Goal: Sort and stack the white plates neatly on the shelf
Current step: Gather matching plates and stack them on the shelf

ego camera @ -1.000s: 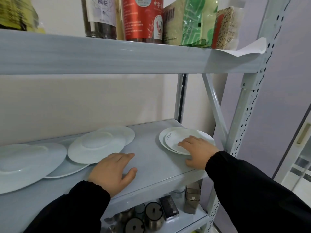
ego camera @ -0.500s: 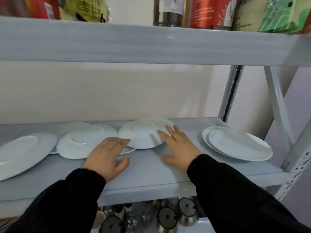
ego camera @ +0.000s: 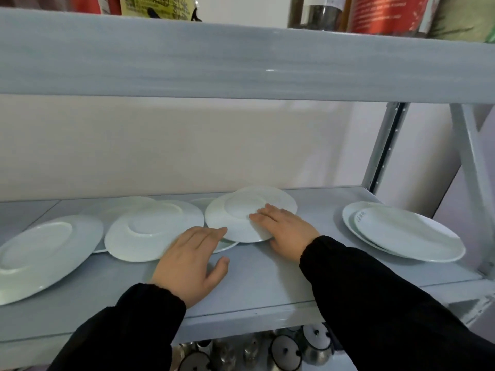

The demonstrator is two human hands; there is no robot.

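Now at pickup: right hand (ego camera: 284, 228) flat, fingers straight, on the upside-down middle plate (ego camera: 235, 218) on the shelf (ego camera: 267, 285); left hand (ego camera: 190, 261) open, just beside its left rim. Next, likely: grip rim, move to stack (ego camera: 409, 236) right of it.

plates (ego camera: 150, 234) overlapping left-to-centre on shelf (ego camera: 262, 285) | stacked pair (ego camera: 407, 234) far right | canisters (ego camera: 284, 352) below

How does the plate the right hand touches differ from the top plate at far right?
The centre plate shows a raised foot ring; the rightmost top plate shows a smooth face with dark marks. The right hand rests on the centre plate; nothing touches the rightmost top plate. Both are white, each atop another plate.
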